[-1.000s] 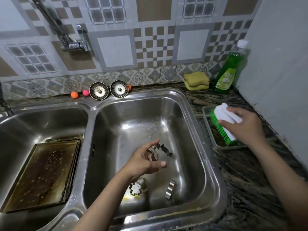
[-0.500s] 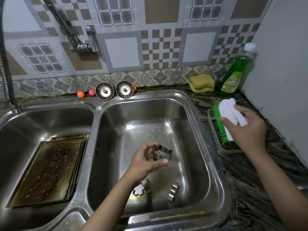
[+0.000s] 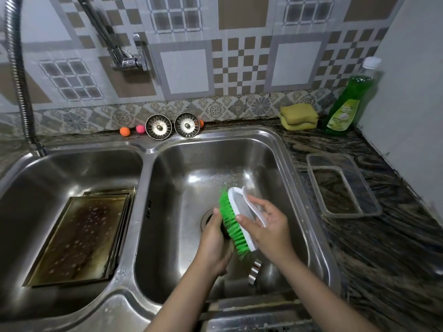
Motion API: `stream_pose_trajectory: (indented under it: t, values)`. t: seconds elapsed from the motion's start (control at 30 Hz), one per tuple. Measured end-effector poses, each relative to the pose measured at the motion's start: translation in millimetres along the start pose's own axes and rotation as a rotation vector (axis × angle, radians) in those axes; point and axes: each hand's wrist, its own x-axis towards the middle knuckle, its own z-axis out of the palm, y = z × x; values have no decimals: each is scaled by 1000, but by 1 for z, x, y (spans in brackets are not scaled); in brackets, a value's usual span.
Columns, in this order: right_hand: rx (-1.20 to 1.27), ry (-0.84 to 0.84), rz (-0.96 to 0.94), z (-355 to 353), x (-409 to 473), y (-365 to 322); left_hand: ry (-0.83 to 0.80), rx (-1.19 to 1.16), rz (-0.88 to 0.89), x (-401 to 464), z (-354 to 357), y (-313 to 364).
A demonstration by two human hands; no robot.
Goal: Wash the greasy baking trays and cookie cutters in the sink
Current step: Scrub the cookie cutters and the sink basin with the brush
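Note:
Over the right sink basin [image 3: 282, 164], my left hand [image 3: 213, 243] is closed around a metal cookie cutter that is almost wholly hidden behind my fingers and the bristles. My right hand [image 3: 268, 226] grips a white scrubbing brush [image 3: 237, 212] with green bristles, pressed against the cutter in my left hand. Another steel cookie cutter [image 3: 254, 271] stands on the basin floor just below the brush. A stack of greasy, browned baking trays [image 3: 79, 238] lies in the left basin [image 3: 48, 168].
A clear plastic container [image 3: 345, 185] sits on the dark counter to the right. A green dish soap bottle [image 3: 347, 101] and yellow sponges [image 3: 299, 116] stand at the back right. Two sink strainers [image 3: 172, 125] and small coloured balls [image 3: 131, 130] line the back ledge. A flexible faucet hose [image 3: 19, 77] rises at left.
My right hand has carried the brush from above the plastic container down into the right basin, against the cutter. My left hand has turned and closed more tightly around the cutter.

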Motion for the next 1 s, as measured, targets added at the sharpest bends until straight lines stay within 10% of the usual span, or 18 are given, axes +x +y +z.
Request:
stream_pose_trajectory:
  t: [0.5, 1.0]
  values:
    - [-115, 35, -44, 11, 12, 18, 25, -25, 8, 5, -11, 9]
    - [126, -166, 144, -3, 42, -19, -28, 588, 151, 8, -44, 38]
